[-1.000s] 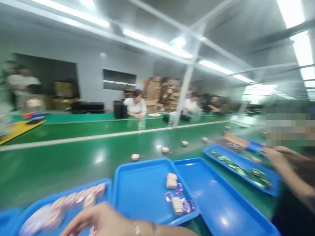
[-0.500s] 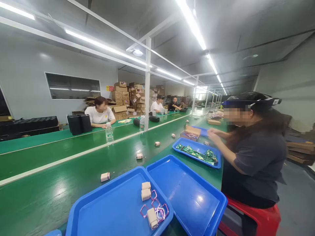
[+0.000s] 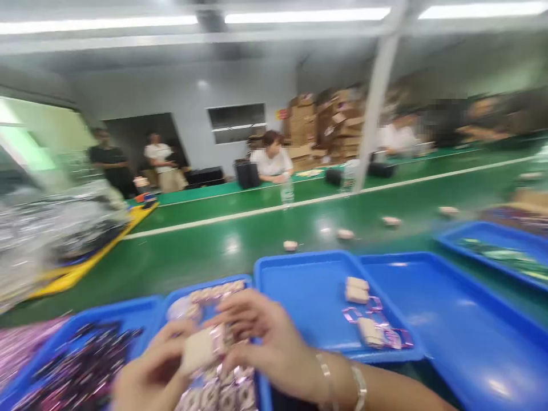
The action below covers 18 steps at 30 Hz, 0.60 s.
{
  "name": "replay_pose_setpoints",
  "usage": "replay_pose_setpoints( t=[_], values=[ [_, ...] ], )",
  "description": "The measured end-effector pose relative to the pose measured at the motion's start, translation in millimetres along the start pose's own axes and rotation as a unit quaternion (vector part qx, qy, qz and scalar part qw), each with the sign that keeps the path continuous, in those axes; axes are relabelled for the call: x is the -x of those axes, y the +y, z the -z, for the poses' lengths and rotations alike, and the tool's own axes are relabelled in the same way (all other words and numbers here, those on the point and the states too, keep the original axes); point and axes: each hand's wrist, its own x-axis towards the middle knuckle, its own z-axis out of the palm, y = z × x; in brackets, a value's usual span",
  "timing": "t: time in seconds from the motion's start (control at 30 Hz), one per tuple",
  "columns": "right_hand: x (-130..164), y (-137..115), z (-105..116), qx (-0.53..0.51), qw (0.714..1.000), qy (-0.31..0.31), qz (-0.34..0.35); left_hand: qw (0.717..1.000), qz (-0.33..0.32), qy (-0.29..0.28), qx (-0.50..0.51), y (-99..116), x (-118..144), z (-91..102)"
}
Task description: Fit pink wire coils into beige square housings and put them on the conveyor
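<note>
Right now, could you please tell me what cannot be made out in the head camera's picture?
Head view: the side of the beige block away from the camera, covered by the block itself and the left hand.
Head view: whether the right hand touches it, lost to blur.
Head view: individual dark pieces, smeared by blur.
Head view: the green pieces' tray, cut off by the right edge.

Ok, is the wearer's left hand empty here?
No, the left hand holds a beige block between thumb and fingers, though motion blurs the view.
</note>
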Motion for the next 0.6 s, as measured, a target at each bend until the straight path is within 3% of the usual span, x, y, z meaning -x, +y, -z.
replay_pose_setpoints(
  t=[0.03, 0.07, 0.17, 0.3, 0.6],
  values=[
    [5.8, -5.9, -0.2, -0.019, 1.000, 0.024, 0.006, 0.998, 0.024, -0.055, 0.014, 6.7, 3.6, 5.1],
    [10.3, -10.6, 0.8, -0.021, 0.999, 0.024, 0.003, 0.996, 0.034, -0.063, 0.048, 11.7, 5.4, 6.7],
    [17.9, -18.7, 4.9, 0.047, 0.999, 0.014, 0.014, 0.991, 0.043, -0.027, 0.123, 16.9, 5.3, 1.1],
    [20.9, -22.2, 5.7, 0.189, 0.981, 0.020, 0.048, 0.990, 0.040, -0.006, 0.134, 17.2, 8.6, -4.3],
    [11.9, -10.2, 7.0, 0.265, 0.961, 0.033, 0.077, 0.985, 0.056, 0.035, 0.159, 14.6, 12.9, -9.3]
  ],
)
